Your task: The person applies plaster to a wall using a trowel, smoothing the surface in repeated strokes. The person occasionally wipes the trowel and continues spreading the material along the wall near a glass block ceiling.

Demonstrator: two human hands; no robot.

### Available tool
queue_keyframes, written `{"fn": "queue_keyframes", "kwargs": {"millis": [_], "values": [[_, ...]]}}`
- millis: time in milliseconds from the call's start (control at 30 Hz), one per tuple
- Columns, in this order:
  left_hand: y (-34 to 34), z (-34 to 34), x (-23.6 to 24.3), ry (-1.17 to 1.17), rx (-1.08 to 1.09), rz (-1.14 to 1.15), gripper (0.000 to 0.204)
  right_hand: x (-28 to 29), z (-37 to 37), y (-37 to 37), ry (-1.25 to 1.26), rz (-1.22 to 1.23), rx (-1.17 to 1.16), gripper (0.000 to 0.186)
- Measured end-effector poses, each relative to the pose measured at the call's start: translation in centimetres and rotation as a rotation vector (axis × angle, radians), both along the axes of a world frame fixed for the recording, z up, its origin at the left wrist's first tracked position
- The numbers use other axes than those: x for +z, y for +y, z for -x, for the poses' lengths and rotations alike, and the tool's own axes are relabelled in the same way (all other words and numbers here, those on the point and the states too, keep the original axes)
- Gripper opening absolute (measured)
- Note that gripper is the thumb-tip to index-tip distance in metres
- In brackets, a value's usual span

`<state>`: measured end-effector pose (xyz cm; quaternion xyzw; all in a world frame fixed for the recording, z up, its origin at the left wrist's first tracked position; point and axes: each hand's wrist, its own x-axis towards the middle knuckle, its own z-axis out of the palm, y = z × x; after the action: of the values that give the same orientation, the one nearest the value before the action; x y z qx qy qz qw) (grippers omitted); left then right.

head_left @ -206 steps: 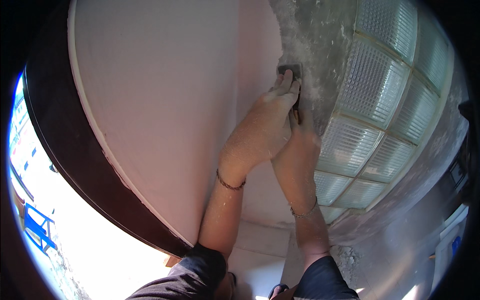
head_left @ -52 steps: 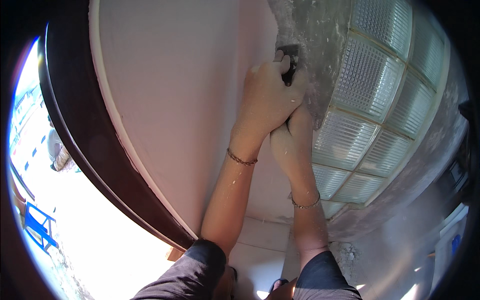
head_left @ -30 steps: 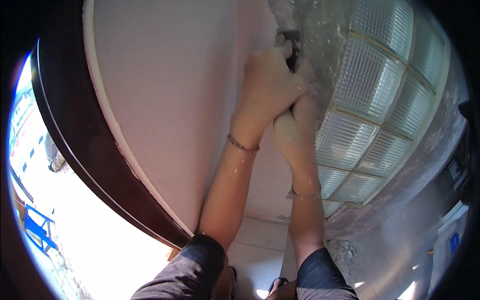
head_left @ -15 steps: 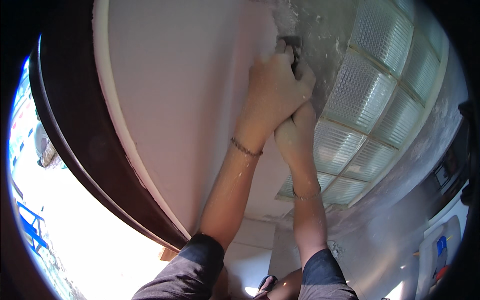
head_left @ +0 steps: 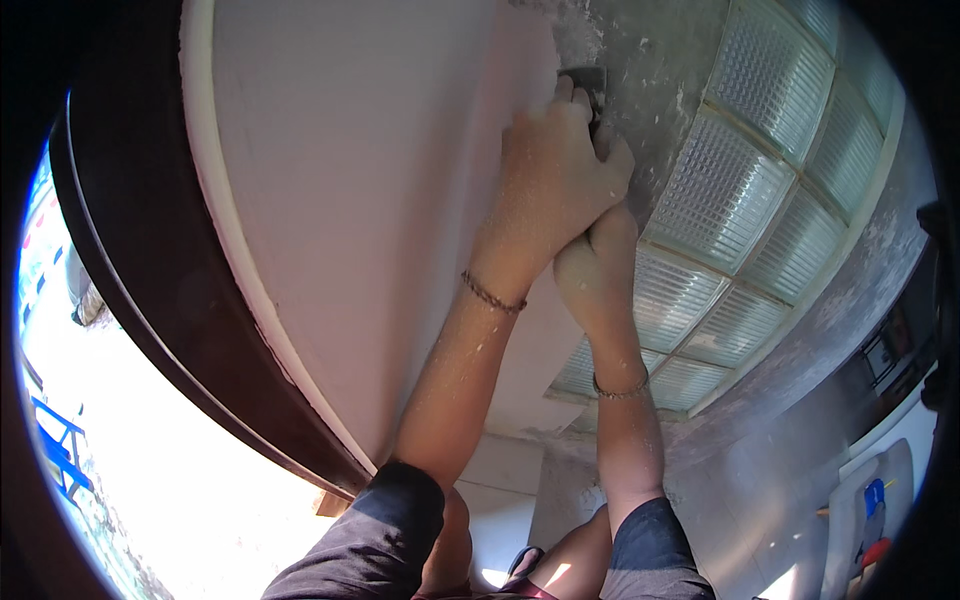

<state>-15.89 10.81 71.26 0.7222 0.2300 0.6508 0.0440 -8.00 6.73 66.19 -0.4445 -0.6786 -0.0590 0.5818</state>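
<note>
My left hand (head_left: 555, 180) is closed over a dark flat scraper (head_left: 596, 88), its fingers pressed on the blade end. Just below it and overlapping, my right hand (head_left: 598, 270) is closed, apparently round the scraper's handle, which is mostly hidden by both hands. The blade lies against a rough, flaky grey strip of wall (head_left: 650, 60), where it meets a smooth pale pink wall (head_left: 340, 180). White dust speckles both forearms.
A glass block panel (head_left: 725, 190) is right of my hands. At left, a dark door frame (head_left: 140, 250) borders a bright opening with a blue plastic chair (head_left: 62, 450) and a blurred grey shape (head_left: 85, 285). Small tools lie on a pale surface (head_left: 850, 520) at lower right.
Since the oldest frame my hands and the scraper have moved up the wall, my left wrist rightward. In the last second they shifted slightly down, and the view turned slightly.
</note>
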Motion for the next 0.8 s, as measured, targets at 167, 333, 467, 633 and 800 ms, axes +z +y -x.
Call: {"fn": "queue_keyframes", "kwargs": {"millis": [167,333,467,633,800], "values": [[-0.4,0.1,0.6,0.042,-0.027,0.079,0.026,0.6,-0.1,-0.6,0.083,0.108,0.060,0.022],[-0.7,0.0,0.6,0.019,-0.034,0.077,0.026,0.7,-0.1,-0.7,0.050,0.039,0.066,0.019],[-0.4,-0.4,0.7,-0.057,0.009,-0.030,0.029,0.7,-0.5,-0.6,0.118,0.117,0.093,0.018],[-0.1,-0.7,0.8,-0.019,0.052,-0.025,0.028,1.0,-1.0,-0.4,0.045,0.125,0.037,0.018],[0.1,-0.8,0.7,-0.065,-0.008,-0.008,0.028,0.9,-1.2,-0.4,0.061,0.083,0.095,0.019]]}}
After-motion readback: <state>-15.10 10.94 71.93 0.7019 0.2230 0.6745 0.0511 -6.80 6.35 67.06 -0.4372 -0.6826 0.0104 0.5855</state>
